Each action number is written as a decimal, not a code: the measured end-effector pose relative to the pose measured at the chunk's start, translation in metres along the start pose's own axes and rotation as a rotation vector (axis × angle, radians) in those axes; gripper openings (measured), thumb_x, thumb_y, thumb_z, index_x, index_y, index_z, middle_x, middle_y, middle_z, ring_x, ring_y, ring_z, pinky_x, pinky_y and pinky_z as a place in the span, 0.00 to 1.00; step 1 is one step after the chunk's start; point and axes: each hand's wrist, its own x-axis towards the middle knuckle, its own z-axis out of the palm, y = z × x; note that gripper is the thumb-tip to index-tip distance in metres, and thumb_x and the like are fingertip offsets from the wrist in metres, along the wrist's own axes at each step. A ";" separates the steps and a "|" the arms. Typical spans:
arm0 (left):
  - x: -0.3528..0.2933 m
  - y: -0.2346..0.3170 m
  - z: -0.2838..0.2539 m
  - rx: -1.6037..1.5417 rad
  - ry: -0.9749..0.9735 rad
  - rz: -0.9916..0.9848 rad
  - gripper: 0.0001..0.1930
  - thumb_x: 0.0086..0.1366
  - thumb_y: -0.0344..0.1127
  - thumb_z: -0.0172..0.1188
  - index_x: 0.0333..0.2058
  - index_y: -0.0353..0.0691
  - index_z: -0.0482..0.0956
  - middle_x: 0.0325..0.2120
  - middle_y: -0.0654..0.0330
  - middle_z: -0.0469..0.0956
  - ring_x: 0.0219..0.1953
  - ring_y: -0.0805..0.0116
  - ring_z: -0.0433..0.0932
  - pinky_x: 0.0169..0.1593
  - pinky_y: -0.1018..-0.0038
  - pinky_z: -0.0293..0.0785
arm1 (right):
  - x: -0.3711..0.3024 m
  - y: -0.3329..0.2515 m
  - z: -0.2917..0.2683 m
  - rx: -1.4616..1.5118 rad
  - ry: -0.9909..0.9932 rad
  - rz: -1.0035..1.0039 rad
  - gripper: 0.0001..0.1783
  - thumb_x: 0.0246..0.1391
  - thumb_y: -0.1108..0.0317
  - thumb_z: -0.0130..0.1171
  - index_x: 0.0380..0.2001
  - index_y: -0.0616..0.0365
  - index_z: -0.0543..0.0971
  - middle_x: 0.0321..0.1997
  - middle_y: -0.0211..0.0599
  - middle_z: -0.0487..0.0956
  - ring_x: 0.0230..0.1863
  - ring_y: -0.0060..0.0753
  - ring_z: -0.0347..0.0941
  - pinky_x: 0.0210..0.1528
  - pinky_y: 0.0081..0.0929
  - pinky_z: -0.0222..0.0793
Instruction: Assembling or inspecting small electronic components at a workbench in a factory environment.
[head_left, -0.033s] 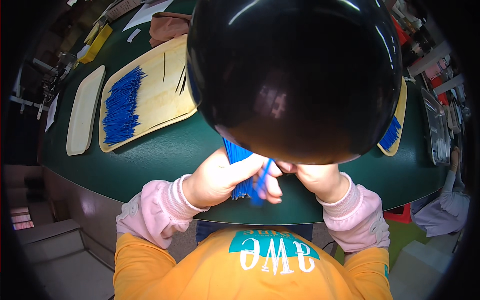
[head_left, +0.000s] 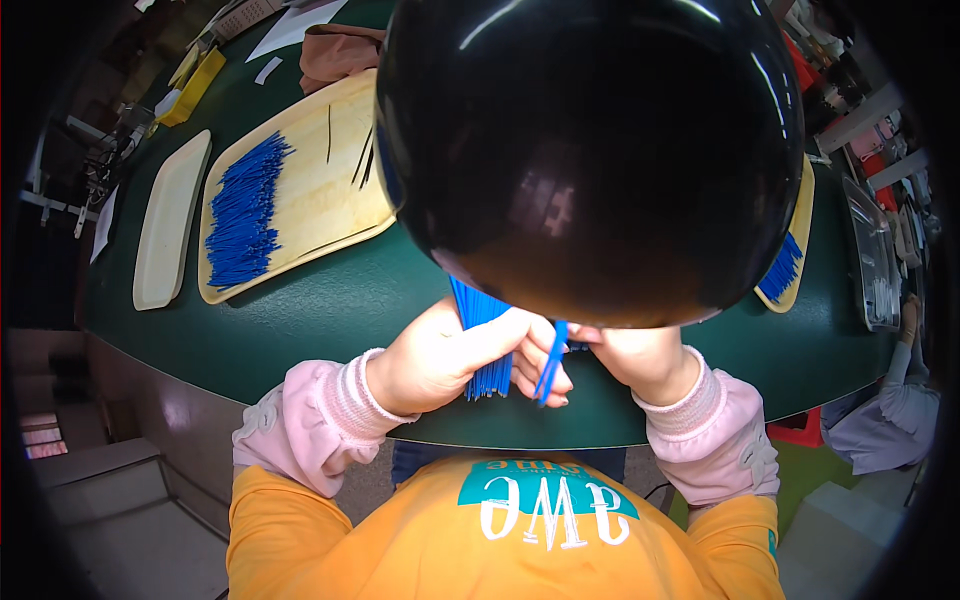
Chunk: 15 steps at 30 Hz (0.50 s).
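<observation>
My left hand (head_left: 435,355) is closed round a thick bundle of thin blue wires (head_left: 490,375), their lower ends sticking out below the thumb. A few separate blue wires (head_left: 551,365) cross in front of its fingertips. My right hand (head_left: 645,360) is beside them, its visible fingertips pinched at the upper part of these few wires. A glossy black dome (head_left: 590,160) hides most of its fingers and the upper end of the bundle. More blue ends show dimly just under the right hand.
On the green table (head_left: 330,320), a cream tray (head_left: 310,200) holds many blue wires (head_left: 245,215) and several dark ones. A narrow cream tray (head_left: 170,225) is left of it. Further right are another tray of blue wires (head_left: 780,268) and a clear container (head_left: 872,260). A person's sleeve (head_left: 905,390) shows far right.
The few separate wires have shifted slightly right and stand out more sharply. The left fingertips have also moved a little right; the trays are unmoved.
</observation>
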 end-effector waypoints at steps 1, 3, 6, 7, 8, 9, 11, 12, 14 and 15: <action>0.001 0.000 -0.002 0.014 -0.060 -0.017 0.12 0.60 0.36 0.42 0.31 0.31 0.68 0.16 0.56 0.72 0.14 0.72 0.72 0.20 0.85 0.68 | -0.001 0.004 -0.002 0.226 0.126 0.044 0.10 0.54 0.69 0.35 0.32 0.63 0.66 0.23 0.38 0.70 0.21 0.21 0.64 0.26 0.15 0.61; -0.001 0.014 -0.005 0.056 -0.111 -0.112 0.12 0.60 0.36 0.42 0.31 0.32 0.68 0.14 0.58 0.71 0.13 0.75 0.69 0.19 0.86 0.65 | 0.001 0.003 -0.002 0.262 0.148 -0.018 0.10 0.54 0.68 0.35 0.34 0.63 0.64 0.23 0.38 0.69 0.22 0.23 0.65 0.24 0.17 0.62; -0.001 0.015 -0.007 0.117 -0.169 -0.190 0.12 0.61 0.37 0.41 0.31 0.33 0.69 0.12 0.61 0.69 0.10 0.80 0.63 0.17 0.87 0.59 | -0.001 0.004 -0.005 0.401 0.067 0.134 0.10 0.52 0.68 0.41 0.35 0.63 0.64 0.21 0.35 0.68 0.20 0.18 0.63 0.20 0.14 0.59; -0.001 0.014 -0.006 0.136 -0.173 -0.170 0.12 0.61 0.37 0.41 0.30 0.34 0.70 0.10 0.63 0.67 0.09 0.82 0.59 0.15 0.88 0.56 | 0.000 0.003 -0.005 0.459 0.020 0.185 0.10 0.51 0.68 0.44 0.35 0.62 0.64 0.20 0.33 0.68 0.19 0.16 0.62 0.18 0.12 0.57; -0.001 0.012 -0.002 0.141 -0.149 -0.142 0.12 0.60 0.37 0.42 0.30 0.34 0.70 0.11 0.64 0.66 0.09 0.83 0.57 0.15 0.88 0.54 | 0.001 -0.001 0.000 0.212 0.005 0.168 0.09 0.49 0.70 0.47 0.32 0.63 0.66 0.18 0.30 0.67 0.18 0.13 0.60 0.18 0.11 0.56; -0.001 0.011 0.001 0.141 -0.149 -0.142 0.12 0.60 0.37 0.42 0.30 0.34 0.70 0.11 0.64 0.66 0.09 0.83 0.57 0.15 0.88 0.54 | 0.004 -0.007 0.007 -0.035 -0.010 0.150 0.07 0.46 0.71 0.50 0.29 0.63 0.67 0.17 0.26 0.66 0.17 0.11 0.58 0.18 0.09 0.54; 0.000 0.010 0.005 0.101 0.012 -0.077 0.12 0.60 0.38 0.44 0.29 0.34 0.70 0.13 0.64 0.67 0.10 0.83 0.58 0.14 0.88 0.53 | 0.003 -0.003 0.009 -0.036 0.088 0.100 0.06 0.43 0.74 0.53 0.25 0.64 0.69 0.16 0.24 0.66 0.17 0.09 0.57 0.18 0.09 0.54; 0.001 0.010 -0.001 0.084 -0.002 -0.123 0.11 0.59 0.37 0.45 0.28 0.35 0.69 0.15 0.64 0.68 0.11 0.83 0.59 0.14 0.88 0.53 | 0.004 -0.007 0.010 -0.221 0.133 -0.011 0.06 0.43 0.74 0.52 0.26 0.65 0.69 0.16 0.25 0.66 0.17 0.09 0.57 0.18 0.09 0.54; 0.001 0.009 -0.002 0.017 0.052 -0.090 0.07 0.57 0.33 0.48 0.26 0.36 0.69 0.13 0.64 0.68 0.09 0.83 0.58 0.12 0.88 0.52 | 0.004 -0.007 0.010 -0.394 0.173 -0.158 0.07 0.43 0.73 0.52 0.27 0.66 0.69 0.16 0.26 0.67 0.18 0.09 0.57 0.20 0.09 0.55; 0.001 0.011 -0.002 -0.007 0.049 -0.069 0.06 0.56 0.32 0.49 0.25 0.36 0.69 0.13 0.64 0.67 0.08 0.83 0.58 0.12 0.88 0.52 | 0.005 -0.007 0.010 -0.483 0.202 -0.231 0.08 0.43 0.73 0.52 0.28 0.66 0.69 0.16 0.26 0.67 0.19 0.09 0.58 0.20 0.09 0.55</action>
